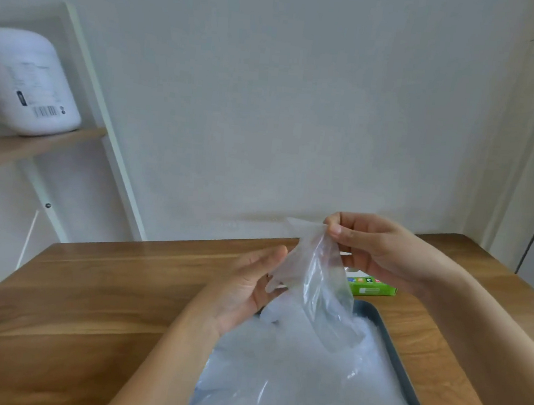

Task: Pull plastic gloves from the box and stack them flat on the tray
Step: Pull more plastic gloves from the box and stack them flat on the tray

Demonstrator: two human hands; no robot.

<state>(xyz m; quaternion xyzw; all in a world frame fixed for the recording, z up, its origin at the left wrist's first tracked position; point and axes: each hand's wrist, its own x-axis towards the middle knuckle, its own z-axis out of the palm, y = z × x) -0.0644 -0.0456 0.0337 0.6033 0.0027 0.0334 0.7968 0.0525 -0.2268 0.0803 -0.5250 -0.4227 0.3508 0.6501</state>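
Dangling glove [317, 271], upright, right hand [381, 251] pinching top

We count two hands, a left hand [244, 294] and a right hand [374, 247]. Between them we see one glove [317, 271] held up on its own. Below it lies one heap of gloves [292, 382]; the clear sheets blur into each other, so we cannot tell how many it holds. We count one tray [386, 335], dark-rimmed, and one green box [371, 287]. We see one wooden table [89, 300]. Off to the side we find one shelf [38, 143], and on it one white container [27, 84].
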